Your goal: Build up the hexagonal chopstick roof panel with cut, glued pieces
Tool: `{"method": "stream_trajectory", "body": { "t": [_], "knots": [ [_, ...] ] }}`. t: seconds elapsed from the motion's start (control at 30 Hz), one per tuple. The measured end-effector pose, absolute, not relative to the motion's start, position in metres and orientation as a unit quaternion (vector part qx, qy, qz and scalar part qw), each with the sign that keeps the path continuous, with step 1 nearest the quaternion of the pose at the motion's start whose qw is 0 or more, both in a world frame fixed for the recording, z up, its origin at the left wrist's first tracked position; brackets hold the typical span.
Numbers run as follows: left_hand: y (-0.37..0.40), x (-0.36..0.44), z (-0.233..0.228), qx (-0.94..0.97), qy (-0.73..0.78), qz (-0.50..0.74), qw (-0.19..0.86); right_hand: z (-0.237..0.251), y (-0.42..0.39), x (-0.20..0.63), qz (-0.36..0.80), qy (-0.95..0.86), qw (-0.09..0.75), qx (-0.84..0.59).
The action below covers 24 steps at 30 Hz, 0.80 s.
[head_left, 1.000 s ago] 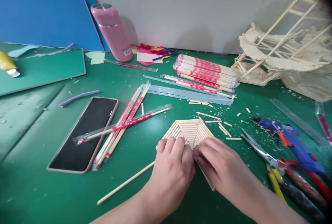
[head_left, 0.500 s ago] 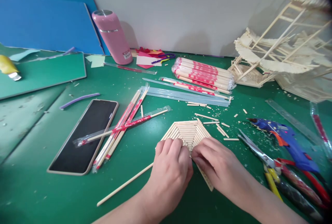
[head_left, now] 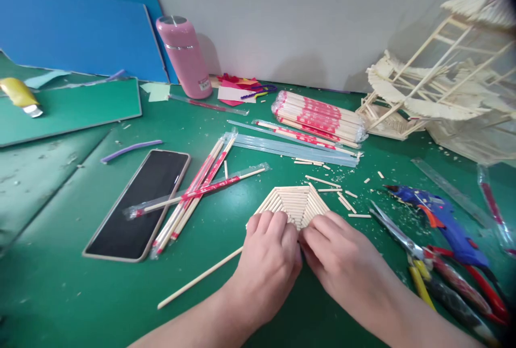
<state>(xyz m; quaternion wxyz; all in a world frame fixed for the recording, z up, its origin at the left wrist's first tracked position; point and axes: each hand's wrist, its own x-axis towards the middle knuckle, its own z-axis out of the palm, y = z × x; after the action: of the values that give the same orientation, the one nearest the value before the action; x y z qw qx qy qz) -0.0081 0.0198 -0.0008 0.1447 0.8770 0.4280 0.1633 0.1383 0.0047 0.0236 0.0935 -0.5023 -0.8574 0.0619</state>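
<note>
A flat fan-shaped panel of glued bamboo sticks (head_left: 293,203) lies on the green mat near the front. My left hand (head_left: 268,265) and my right hand (head_left: 342,256) both rest on its near part, fingertips pinched together at its middle. The near half of the panel is hidden under my hands. A long bare stick (head_left: 199,279) runs out leftwards from under my left hand.
A phone (head_left: 139,205) lies left, with wrapped chopsticks (head_left: 193,192) beside it. A chopstick pack (head_left: 320,114), pink bottle (head_left: 184,58), blue glue gun (head_left: 441,219), scissors (head_left: 399,235), pliers (head_left: 463,283) and a stick model (head_left: 443,85) surround the work. Short stick offcuts (head_left: 342,197) are scattered.
The view has shifted slightly. My hands stay pinched on the stick panel, with only small finger movements.
</note>
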Motion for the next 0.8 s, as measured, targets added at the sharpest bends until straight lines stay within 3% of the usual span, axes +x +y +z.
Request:
{"method": "stream_trajectory", "body": {
  "t": [0.4, 0.8],
  "knots": [
    [0.021, -0.009, 0.002, 0.883, 0.417, 0.171, 0.131, 0.036, 0.009, 0.123, -0.108, -0.897, -0.069, -0.423],
    [0.020, -0.007, 0.000, 0.884, 0.418, 0.170, 0.123, 0.018, 0.006, 0.145, 0.035, -0.882, 0.035, -0.468]
  ]
}}
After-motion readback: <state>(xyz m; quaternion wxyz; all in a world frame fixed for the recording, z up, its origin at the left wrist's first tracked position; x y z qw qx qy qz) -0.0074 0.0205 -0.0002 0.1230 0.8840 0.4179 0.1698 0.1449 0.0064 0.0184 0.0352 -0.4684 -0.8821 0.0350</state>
